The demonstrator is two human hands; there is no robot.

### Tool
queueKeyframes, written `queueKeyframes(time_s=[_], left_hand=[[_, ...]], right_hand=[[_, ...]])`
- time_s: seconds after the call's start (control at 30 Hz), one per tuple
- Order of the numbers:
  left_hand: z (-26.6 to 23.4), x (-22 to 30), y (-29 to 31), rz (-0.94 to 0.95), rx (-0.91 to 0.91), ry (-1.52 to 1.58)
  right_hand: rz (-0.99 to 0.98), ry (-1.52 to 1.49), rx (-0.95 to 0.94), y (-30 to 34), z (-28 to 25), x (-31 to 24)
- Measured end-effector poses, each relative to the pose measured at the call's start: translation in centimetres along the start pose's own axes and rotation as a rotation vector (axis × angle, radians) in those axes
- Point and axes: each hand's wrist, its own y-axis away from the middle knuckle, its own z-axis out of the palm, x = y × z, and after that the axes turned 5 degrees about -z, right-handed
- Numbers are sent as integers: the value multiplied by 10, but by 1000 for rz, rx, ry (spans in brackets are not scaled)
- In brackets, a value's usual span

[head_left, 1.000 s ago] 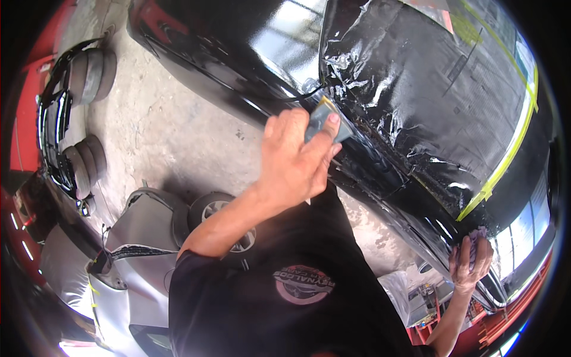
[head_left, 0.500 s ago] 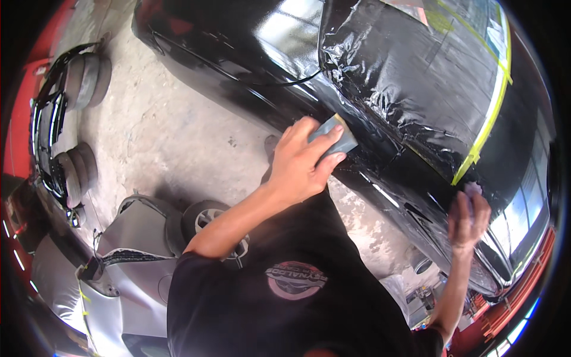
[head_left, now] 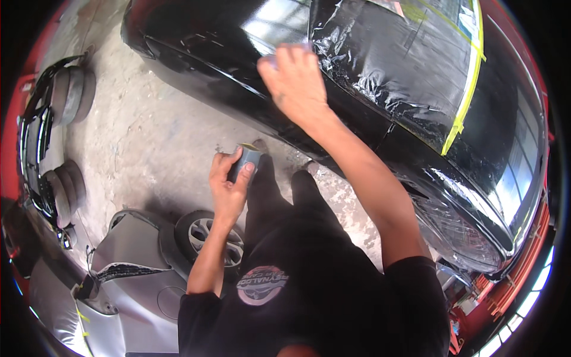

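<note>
My left hand (head_left: 225,189) is closed round a grey sanding block (head_left: 244,160) with a yellowish end, held over the floor and apart from the car. Stretched out across the black car's glossy side panel (head_left: 196,65), my right hand (head_left: 297,86) has its fingers bent over a lilac cloth-like wad (head_left: 271,61); most of the wad is hidden under them. Beside that hand, crumpled dark plastic sheeting (head_left: 410,71) covers part of the car, edged by yellow masking tape (head_left: 471,89).
Behind on the left stands a silver car (head_left: 140,285) with a dark opening in its body and a wheel (head_left: 214,238). Stacked tyres (head_left: 71,95) and a black car part (head_left: 33,143) lie along the far left of the concrete floor (head_left: 148,131).
My right hand has swung from the right end of the taped edge over to the panel left of the sheeting. My left hand has drawn the sanding block back off the car, toward me.
</note>
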Motion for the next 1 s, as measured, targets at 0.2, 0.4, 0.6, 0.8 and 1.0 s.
queueKeyframes(time_s=[0.2, 0.4, 0.6, 0.8, 1.0], left_hand=[[-4, -12, 1, -48, 31, 86], [11, 11, -27, 107, 15, 50], [59, 49, -66, 261, -8, 31], [119, 50, -130, 528, 211, -211], [154, 66, -108, 422, 369, -372]], right_hand=[[-354, -185, 50, 12, 36, -38], [-73, -133, 115, 103, -58, -10], [67, 228, 137, 213, -183, 77], [72, 364, 36, 280, -219, 130], [29, 359, 129, 277, -210, 132]])
